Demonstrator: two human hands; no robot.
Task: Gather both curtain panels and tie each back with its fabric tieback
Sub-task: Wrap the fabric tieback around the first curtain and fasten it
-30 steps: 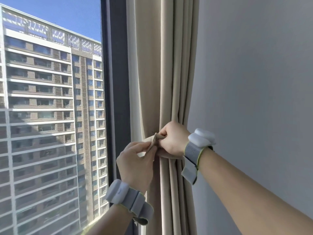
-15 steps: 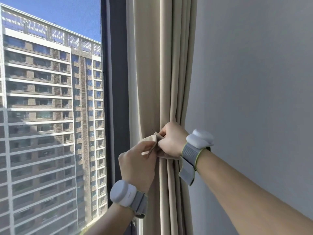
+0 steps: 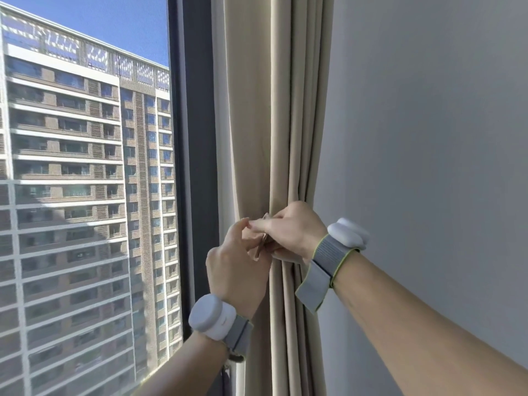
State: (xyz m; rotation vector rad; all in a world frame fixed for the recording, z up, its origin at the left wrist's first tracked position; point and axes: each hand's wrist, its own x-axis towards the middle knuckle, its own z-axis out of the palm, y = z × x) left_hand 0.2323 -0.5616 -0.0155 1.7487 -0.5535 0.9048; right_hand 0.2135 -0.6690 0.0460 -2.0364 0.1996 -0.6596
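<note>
I count one curtain panel point(image 3: 265, 124) in view, beige, bunched into vertical folds between the dark window frame point(image 3: 194, 138) and the grey wall point(image 3: 428, 138). One fabric tieback point(image 3: 261, 247), same beige, sits at the gathered waist of the panel, mostly hidden by fingers. Two hands on it. My left hand point(image 3: 237, 270) is curled, thumb and forefinger pinching the tieback's end from the window side. My right hand point(image 3: 294, 230) is curled too, fingers closed round the tieback against the folds, forefinger stretched across touching the left fingertips. Two white wrist units, one per arm: left wristband point(image 3: 213, 317), right wristband point(image 3: 347, 234). One tower block point(image 3: 85, 195) outside the glass.
</note>
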